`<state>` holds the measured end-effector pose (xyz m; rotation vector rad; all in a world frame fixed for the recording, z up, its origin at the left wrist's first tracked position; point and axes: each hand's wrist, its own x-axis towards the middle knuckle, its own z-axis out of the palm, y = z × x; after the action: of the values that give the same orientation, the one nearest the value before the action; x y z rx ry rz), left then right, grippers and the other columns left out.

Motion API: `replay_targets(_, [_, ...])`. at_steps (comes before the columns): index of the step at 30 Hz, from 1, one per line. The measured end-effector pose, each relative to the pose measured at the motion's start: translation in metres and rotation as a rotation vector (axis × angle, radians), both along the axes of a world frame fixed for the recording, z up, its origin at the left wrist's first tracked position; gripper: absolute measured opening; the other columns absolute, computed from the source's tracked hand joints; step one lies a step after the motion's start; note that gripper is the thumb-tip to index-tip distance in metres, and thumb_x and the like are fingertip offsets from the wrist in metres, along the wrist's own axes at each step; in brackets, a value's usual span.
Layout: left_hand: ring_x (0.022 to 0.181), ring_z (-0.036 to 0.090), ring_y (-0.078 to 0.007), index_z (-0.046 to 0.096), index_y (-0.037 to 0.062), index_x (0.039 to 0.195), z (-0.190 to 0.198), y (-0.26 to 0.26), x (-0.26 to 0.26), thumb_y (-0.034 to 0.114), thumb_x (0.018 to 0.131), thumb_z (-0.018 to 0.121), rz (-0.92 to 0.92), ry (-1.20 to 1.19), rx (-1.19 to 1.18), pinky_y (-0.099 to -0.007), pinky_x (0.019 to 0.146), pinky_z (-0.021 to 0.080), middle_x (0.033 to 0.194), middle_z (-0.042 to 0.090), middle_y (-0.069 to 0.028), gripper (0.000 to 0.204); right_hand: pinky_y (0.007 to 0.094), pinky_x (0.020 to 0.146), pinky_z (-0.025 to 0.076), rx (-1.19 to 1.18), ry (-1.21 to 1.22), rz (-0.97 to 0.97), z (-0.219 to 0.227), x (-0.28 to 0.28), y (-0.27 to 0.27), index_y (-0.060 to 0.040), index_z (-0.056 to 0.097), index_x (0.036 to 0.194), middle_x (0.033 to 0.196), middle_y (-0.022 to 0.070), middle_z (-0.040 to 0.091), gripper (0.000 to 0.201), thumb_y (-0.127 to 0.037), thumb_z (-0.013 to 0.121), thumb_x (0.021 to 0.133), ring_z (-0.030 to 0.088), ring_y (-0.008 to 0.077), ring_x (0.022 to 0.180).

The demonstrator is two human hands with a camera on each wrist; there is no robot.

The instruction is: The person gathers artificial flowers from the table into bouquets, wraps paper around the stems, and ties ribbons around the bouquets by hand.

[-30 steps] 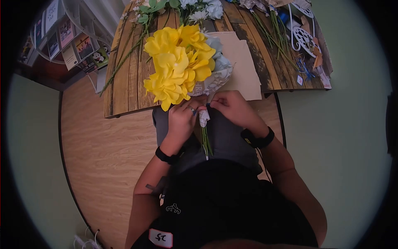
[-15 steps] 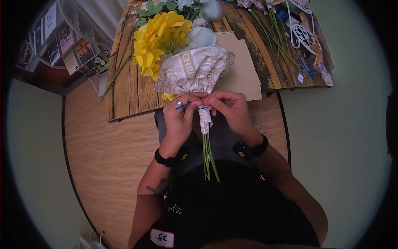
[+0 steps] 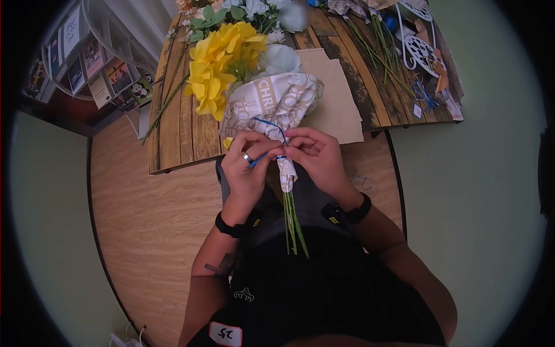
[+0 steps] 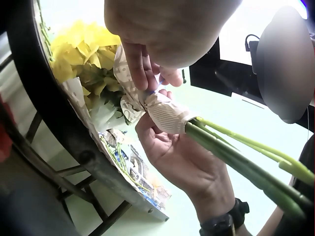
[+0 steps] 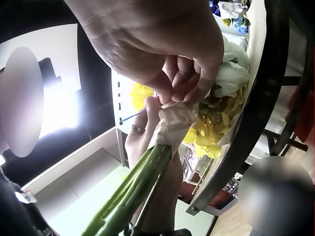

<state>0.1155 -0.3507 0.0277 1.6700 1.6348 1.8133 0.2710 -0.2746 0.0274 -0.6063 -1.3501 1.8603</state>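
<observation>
A bouquet wrapped in white paper with tan lettering [image 3: 248,104] lies over the table's front edge. Yellow flowers [image 3: 222,63] and a pale bloom [image 3: 279,59] show at its top; green stems [image 3: 292,222] hang below toward my lap. A thin blue tie [image 3: 269,122] circles the gathered neck, one end looping up over the paper. My left hand [image 3: 245,170] pinches the tie at the neck, its other end sticking out by the ringed finger. From the other side my right hand [image 3: 324,162] pinches at the same spot, fingertips close to the left thumb [image 5: 152,104].
Brown paper sheets [image 3: 341,104] lie beside the bouquet on the wooden table [image 3: 376,107]. Further back are more flowers [image 3: 254,8], loose stems [image 3: 376,52], a white metal stand [image 3: 421,52] and tangled blue ties [image 3: 426,99]. A magazine rack [image 3: 101,72] stands at the left.
The bouquet has tilted, its lettered paper now facing up and its stems lower. The blue tie's loop has risen over the paper, and both hands have drawn in at the neck.
</observation>
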Motion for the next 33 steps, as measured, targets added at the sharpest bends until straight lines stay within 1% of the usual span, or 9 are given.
replay_targets(3, [0.071, 0.065, -0.018, 0.074, 0.0051, 0.095, 0.002, 0.0, 0.0, -0.005, 0.073, 0.077, 0.054, 0.144, 0.022, -0.028, 0.061, 0.051, 0.083, 0.061, -0.0061, 0.024, 0.0245, 0.085, 0.055, -0.037, -0.011, 0.035, 0.001, 0.0, -0.002, 0.0069, 0.065, 0.105, 0.097, 0.0091, 0.07, 0.013, 0.002, 0.066, 0.092, 0.068, 0.0127, 0.093])
replay_targets(8, [0.063, 0.063, -0.0188, 0.075, 0.0091, 0.094, 0.021, -0.004, 0.009, -0.006, 0.07, 0.077, 0.092, 0.451, 0.009, -0.0271, 0.055, 0.049, 0.081, 0.06, -0.0054, 0.029, 0.0243, 0.081, 0.055, 0.078, -0.036, 0.028, -0.006, 0.001, -0.001, 0.0068, 0.067, 0.103, 0.093, 0.0047, 0.066, 0.013, 0.003, 0.069, 0.09, 0.067, 0.0113, 0.091])
replay_targets(12, [0.069, 0.062, -0.0181, 0.075, 0.004, 0.09, 0.015, 0.0, 0.01, -0.008, 0.068, 0.078, 0.033, 0.24, 0.011, -0.0271, 0.058, 0.048, 0.081, 0.061, -0.0059, 0.025, 0.0244, 0.081, 0.054, 0.19, -0.071, 0.082, -0.001, 0.002, 0.0, 0.0066, 0.067, 0.1, 0.093, 0.0039, 0.064, 0.012, 0.003, 0.069, 0.089, 0.066, 0.011, 0.092])
replay_targets(15, [0.07, 0.061, -0.0155, 0.075, 0.0019, 0.09, 0.014, -0.001, 0.013, -0.009, 0.07, 0.077, -0.013, 0.108, 0.021, -0.0252, 0.059, 0.048, 0.083, 0.06, -0.0058, 0.023, 0.0238, 0.083, 0.052, 0.151, -0.088, 0.128, -0.001, 0.002, -0.003, 0.0079, 0.067, 0.102, 0.097, 0.0057, 0.062, 0.014, 0.007, 0.067, 0.088, 0.063, 0.0109, 0.093])
replay_targets(18, [0.075, 0.061, -0.0162, 0.075, 0.0008, 0.087, 0.002, -0.002, 0.011, -0.005, 0.073, 0.078, -0.001, -0.222, -0.039, -0.0266, 0.066, 0.049, 0.08, 0.059, -0.0054, 0.015, 0.0236, 0.083, 0.053, 0.127, -0.032, 0.092, 0.001, 0.0, -0.005, 0.0066, 0.066, 0.103, 0.098, 0.0051, 0.062, 0.013, 0.006, 0.066, 0.09, 0.064, 0.0111, 0.092])
replay_targets(21, [0.076, 0.061, -0.0172, 0.074, -0.0006, 0.086, -0.009, -0.006, 0.008, -0.005, 0.075, 0.077, -0.021, -0.302, -0.058, -0.0266, 0.066, 0.049, 0.081, 0.06, -0.0067, 0.013, 0.0238, 0.083, 0.052, -0.002, 0.027, 0.088, -0.007, 0.002, -0.004, 0.0052, 0.064, 0.105, 0.099, 0.0048, 0.062, 0.013, 0.004, 0.064, 0.092, 0.063, 0.0108, 0.093])
replay_targets(27, [0.075, 0.062, -0.0178, 0.073, -0.0006, 0.089, 0.005, -0.012, 0.011, -0.006, 0.078, 0.075, 0.039, -0.017, -0.081, -0.0272, 0.066, 0.049, 0.083, 0.063, -0.0083, 0.012, 0.0239, 0.083, 0.053, 0.043, 0.013, 0.071, -0.006, 0.004, -0.004, 0.0044, 0.063, 0.105, 0.101, 0.005, 0.061, 0.012, 0.004, 0.063, 0.093, 0.062, 0.011, 0.097])
replay_targets(30, [0.077, 0.062, -0.0203, 0.073, 0.0003, 0.089, 0.006, -0.015, 0.014, -0.005, 0.078, 0.075, 0.027, -0.069, -0.164, -0.0288, 0.069, 0.049, 0.083, 0.063, -0.0082, 0.012, 0.0237, 0.081, 0.054, 0.107, 0.032, 0.047, -0.003, 0.002, -0.005, 0.0052, 0.064, 0.104, 0.101, 0.0055, 0.059, 0.011, 0.005, 0.062, 0.093, 0.062, 0.0119, 0.096])
replay_targets(33, [0.08, 0.062, -0.0199, 0.074, -0.0008, 0.092, 0.005, -0.014, 0.008, -0.007, 0.078, 0.074, 0.024, 0.077, -0.14, -0.0285, 0.073, 0.049, 0.086, 0.064, -0.0087, 0.016, 0.0206, 0.075, 0.053, 0.234, 0.014, -0.02, 0.004, 0.0, -0.007, 0.0065, 0.067, 0.101, 0.099, 0.0048, 0.057, 0.01, 0.005, 0.064, 0.092, 0.063, 0.0084, 0.089])
